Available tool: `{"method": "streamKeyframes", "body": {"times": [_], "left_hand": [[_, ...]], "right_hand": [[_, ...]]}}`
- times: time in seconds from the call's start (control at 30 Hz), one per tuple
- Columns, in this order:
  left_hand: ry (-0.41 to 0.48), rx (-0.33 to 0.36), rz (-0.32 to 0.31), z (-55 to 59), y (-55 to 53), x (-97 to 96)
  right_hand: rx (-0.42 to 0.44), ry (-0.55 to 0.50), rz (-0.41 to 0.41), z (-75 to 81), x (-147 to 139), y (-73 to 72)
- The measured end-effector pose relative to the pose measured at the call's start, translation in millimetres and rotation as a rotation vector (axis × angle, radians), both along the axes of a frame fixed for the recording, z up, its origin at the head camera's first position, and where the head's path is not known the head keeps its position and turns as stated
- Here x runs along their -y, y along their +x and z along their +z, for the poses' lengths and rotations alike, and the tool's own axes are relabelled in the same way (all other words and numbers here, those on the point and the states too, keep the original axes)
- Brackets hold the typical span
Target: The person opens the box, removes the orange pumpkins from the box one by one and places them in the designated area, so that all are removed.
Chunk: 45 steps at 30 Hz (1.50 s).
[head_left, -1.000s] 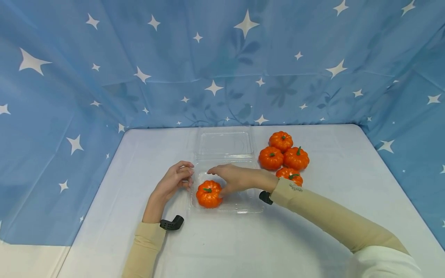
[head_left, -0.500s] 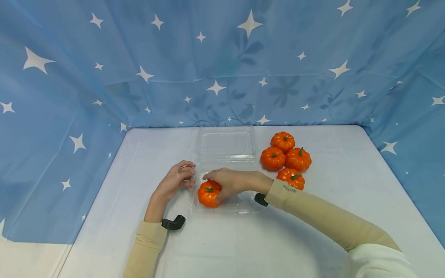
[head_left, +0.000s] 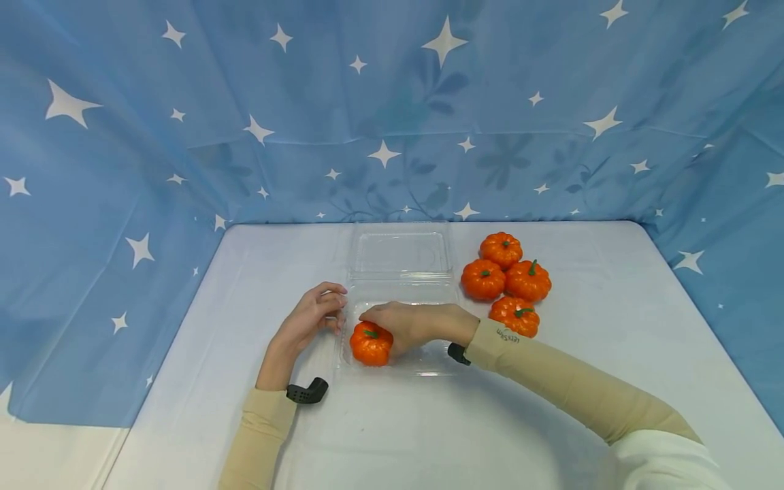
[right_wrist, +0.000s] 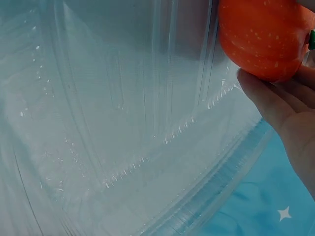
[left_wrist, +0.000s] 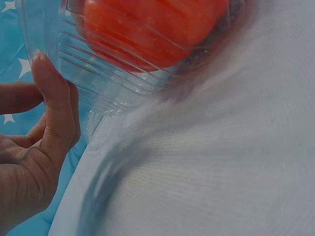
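Note:
A glossy orange toy pumpkin (head_left: 371,344) with a green stem sits in the left part of a clear plastic clamshell box (head_left: 422,367). My right hand (head_left: 407,327) holds this pumpkin from its right side; in the right wrist view, fingers (right_wrist: 266,98) lie against the orange skin (right_wrist: 263,39). Part of the thumb side is out of frame there. My left hand (head_left: 312,313) rests at the box's left edge with loosely bent fingers. In the left wrist view a fingertip (left_wrist: 40,61) touches the clear rim, and the pumpkin (left_wrist: 142,29) shows through the ribbed wall.
The box's lid (head_left: 401,252) lies open toward the back of the white table (head_left: 392,429). Several more pumpkins (head_left: 528,281) cluster to the right of the box, near the right forearm (head_left: 569,374). A blue star-patterned curtain (head_left: 318,102) hangs behind and at both sides.
My right hand has closed in on the pumpkin from the right and settled against it; the pumpkin has barely shifted inside the box. My left hand stays at the box's edge.

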<state>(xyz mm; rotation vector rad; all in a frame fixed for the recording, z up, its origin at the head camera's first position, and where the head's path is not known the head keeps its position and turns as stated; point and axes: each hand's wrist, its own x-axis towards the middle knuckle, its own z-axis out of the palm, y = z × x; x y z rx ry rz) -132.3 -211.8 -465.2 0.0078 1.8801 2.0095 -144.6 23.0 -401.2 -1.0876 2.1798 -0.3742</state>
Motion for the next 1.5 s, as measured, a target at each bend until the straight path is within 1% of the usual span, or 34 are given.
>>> {"method": "streamKeyframes", "body": {"times": [0.1, 0.23, 0.33, 0.5, 0.77, 0.93, 1.07, 1.23, 1.5], "left_hand": [[0.005, 0.000, -0.007, -0.4, -0.3, -0.5], [0.006, 0.001, -0.015, -1.1, -0.1, -0.1], [0.006, -0.003, -0.012, -1.0, 0.0, 0.6], [0.003, -0.006, -0.006, 0.9, 0.7, 1.0], [0.002, 0.001, 0.007, 3.5, 0.6, -0.3], [-0.003, 0.003, 0.002, 3.9, -0.2, -0.5], [-0.003, -0.001, 0.000, 2.6, -0.5, 0.1], [0.000, -0.002, 0.003, 1.1, 0.3, 0.7], [-0.007, -0.005, 0.001, 1.9, 1.2, 1.2]], "right_hand": [[-0.016, -0.020, 0.002, 2.4, -2.3, -1.4], [-0.027, -0.062, -0.017, 7.8, -6.2, -3.8], [-0.028, -0.086, -0.037, 12.3, -9.3, -5.1], [-0.043, -0.114, -0.043, 17.4, -16.2, -6.3], [-0.038, -0.114, -0.086, 28.3, -38.3, -5.1], [-0.048, -0.114, -0.107, 31.0, -55.3, -5.3], [-0.076, -0.136, -0.108, 32.9, -67.4, -6.2], [-0.081, -0.152, -0.117, 33.5, -78.9, -7.3], [-0.084, -0.155, -0.180, 35.9, -102.0, -8.0]]}}
